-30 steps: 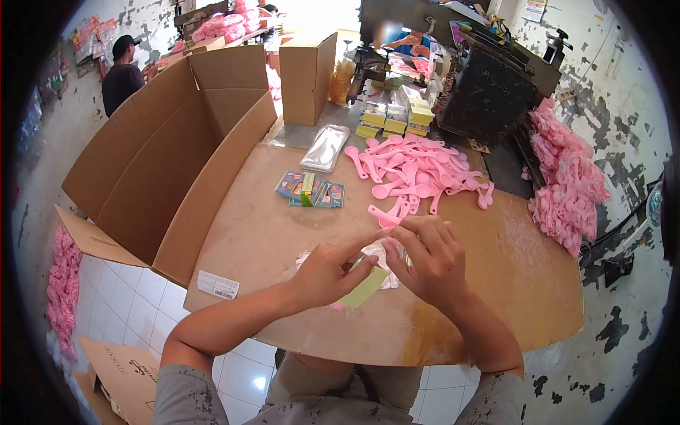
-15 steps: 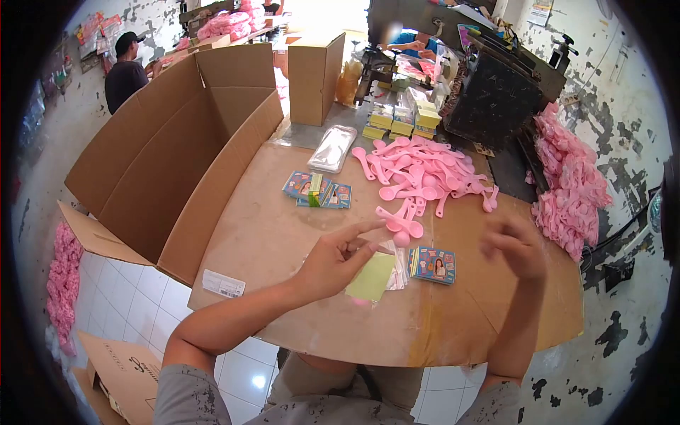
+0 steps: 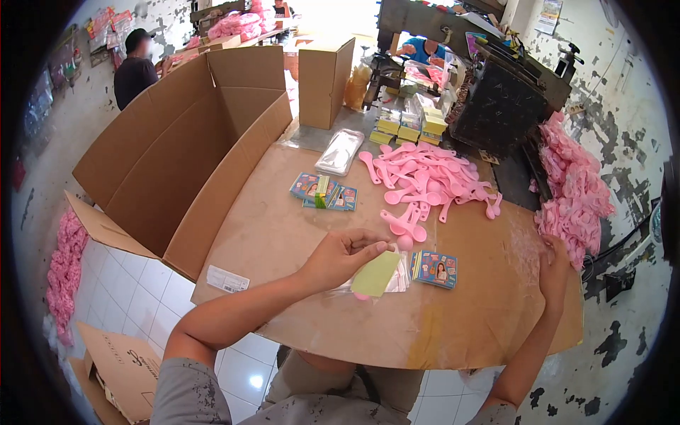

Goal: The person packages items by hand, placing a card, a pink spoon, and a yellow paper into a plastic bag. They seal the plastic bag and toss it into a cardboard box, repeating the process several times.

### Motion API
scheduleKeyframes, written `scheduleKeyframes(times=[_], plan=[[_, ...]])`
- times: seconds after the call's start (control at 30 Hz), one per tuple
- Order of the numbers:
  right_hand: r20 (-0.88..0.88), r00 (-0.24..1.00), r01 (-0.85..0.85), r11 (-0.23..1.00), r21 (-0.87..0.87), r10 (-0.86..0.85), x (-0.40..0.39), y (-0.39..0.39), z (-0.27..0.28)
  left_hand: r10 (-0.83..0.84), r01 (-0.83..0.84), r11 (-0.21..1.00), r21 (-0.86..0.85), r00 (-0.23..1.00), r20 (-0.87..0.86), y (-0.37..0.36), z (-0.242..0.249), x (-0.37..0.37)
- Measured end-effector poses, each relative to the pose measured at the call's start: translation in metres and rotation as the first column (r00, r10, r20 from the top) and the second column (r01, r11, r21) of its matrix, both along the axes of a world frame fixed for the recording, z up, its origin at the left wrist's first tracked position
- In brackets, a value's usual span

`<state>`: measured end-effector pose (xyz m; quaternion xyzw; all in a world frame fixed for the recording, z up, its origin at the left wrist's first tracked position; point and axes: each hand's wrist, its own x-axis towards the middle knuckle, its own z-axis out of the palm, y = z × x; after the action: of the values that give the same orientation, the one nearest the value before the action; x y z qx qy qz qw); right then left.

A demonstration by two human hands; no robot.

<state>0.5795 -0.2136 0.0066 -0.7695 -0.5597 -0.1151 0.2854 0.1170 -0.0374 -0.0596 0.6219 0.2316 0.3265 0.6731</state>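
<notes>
My left hand is closed, thumb and fingers pinching a pale yellow-green card. Beneath the card lie clear plastic bags, and a bit of pink shows at its lower edge. Just right of it is a small stack of blue printed cards. My right hand is at the right edge of the table, fingers apart and close to a heap of pink packets; its fingertips overlap the heap's lower edge. Pink measuring spoons lie in a loose pile beyond my left hand.
A large open carton stands at the left. Banded blue cards and a stack of clear bags lie on the cardboard-covered table. Card bundles and a black machine are at the back. Two people are beyond.
My right hand has moved right and down, from above the table to the edge by the pink packets. My left hand still holds the card, shifted slightly right as the view moved.
</notes>
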Motion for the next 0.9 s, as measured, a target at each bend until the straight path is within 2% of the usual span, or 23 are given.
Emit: scheduleKeyframes(times=[0.03,0.07,0.1,0.13,0.17,0.2,0.3,0.33,0.37,0.4,0.43,0.47,0.53,0.57,0.6,0.67,0.73,0.77,0.83,0.9], plan=[[-0.349,0.929,-0.149,0.988,-0.05,0.123,0.002,0.009,0.006,-0.005,0.005,1.0,-0.028,1.0,0.001,0.001,0.0,0.001],[-0.657,0.727,-0.305,0.951,-0.046,0.201,0.005,0.016,0.011,-0.005,0.004,0.999,-0.032,1.0,-0.016,0.001,0.0,0.0],[-0.878,0.423,-0.443,0.896,0.014,0.222,0.008,0.018,0.013,-0.006,0.005,0.999,-0.038,0.999,-0.033,0.002,0.0,0.0],[-0.669,0.736,-0.27,0.95,-0.159,0.097,0.02,0.022,0.0,-0.006,0.004,0.999,-0.042,0.999,-0.048,0.003,-0.001,-0.001],[-0.357,0.932,-0.04,0.965,-0.26,-0.057,0.037,0.032,-0.022,-0.015,0.014,1.0,-0.024,0.999,-0.048,0.004,-0.003,-0.001],[0.01,0.977,0.208,0.941,-0.268,-0.214,0.047,0.038,-0.033,-0.023,0.023,1.0,-0.005,0.999,-0.045,0.005,-0.005,-0.002],[0.342,0.938,0.063,0.944,-0.323,0.054,0.037,0.018,-0.015,-0.02,0.021,0.999,0.027,0.999,-0.037,0.008,-0.001,-0.003],[-0.051,0.992,-0.127,0.952,-0.279,0.118,0.02,0.017,0.003,-0.018,0.018,1.0,0.025,0.999,-0.036,0.006,0.0,-0.004],[-0.433,0.882,-0.279,0.946,-0.164,0.185,-0.005,0.022,0.026,-0.005,0.006,1.0,0.007,0.999,-0.041,0.003,0.001,-0.004],[-0.739,0.626,-0.366,0.931,0.006,0.25,-0.018,0.025,0.038,0.004,-0.005,1.0,-0.008,0.999,-0.049,0.002,0.004,-0.004],[-0.583,0.812,-0.145,0.977,-0.153,0.029,-0.007,0.031,0.03,0.013,-0.014,1.0,-0.018,0.998,-0.056,0.002,0.005,-0.004],[-0.37,0.907,0.108,0.96,-0.258,-0.201,0.004,0.042,0.018,0.007,-0.009,1.0,-0.022,0.999,-0.053,0.001,0.004,-0.003],[0.027,0.97,0.239,0.933,-0.268,-0.24,0.013,0.046,0.005,0.008,-0.009,1.0,-0.024,0.999,-0.042,0.003,-0.001,-0.003],[0.176,0.983,0.105,0.958,-0.268,-0.059,-0.012,0.04,0.0,0.007,-0.007,1.0,-0.005,0.999,-0.05,0.004,-0.003,-0.003],[0.318,0.94,-0.029,0.957,-0.29,0.125,-0.038,0.037,-0.002,0.006,-0.005,1.0,0.013,0.998,-0.056,0.006,-0.006,-0.003],[0.06,0.915,-0.379,0.899,-0.222,0.4,-0.098,0.05,0.007,0.009,-0.007,1.0,0.02,0.997,-0.082,0.005,-0.006,-0.001],[0.059,0.86,-0.49,0.852,-0.183,0.507,-0.147,0.061,0.006,0.011,-0.011,1.0,0.001,0.992,-0.129,0.002,0.002,0.0],[-0.126,0.819,-0.574,0.808,-0.134,0.56,-0.165,0.066,0.001,0.008,-0.009,1.0,-0.009,0.995,-0.097,0.001,0.0,0.001],[-0.428,0.666,-0.684,0.729,-0.024,0.611,-0.196,0.076,-0.01,0.011,-0.012,0.999,-0.029,1.0,-0.029,-0.002,-0.004,0.003],[-0.647,0.468,-0.741,0.666,0.083,0.602,-0.219,0.084,-0.02,0.013,-0.014,1.0,-0.018,0.999,-0.053,-0.004,-0.002,0.002]])
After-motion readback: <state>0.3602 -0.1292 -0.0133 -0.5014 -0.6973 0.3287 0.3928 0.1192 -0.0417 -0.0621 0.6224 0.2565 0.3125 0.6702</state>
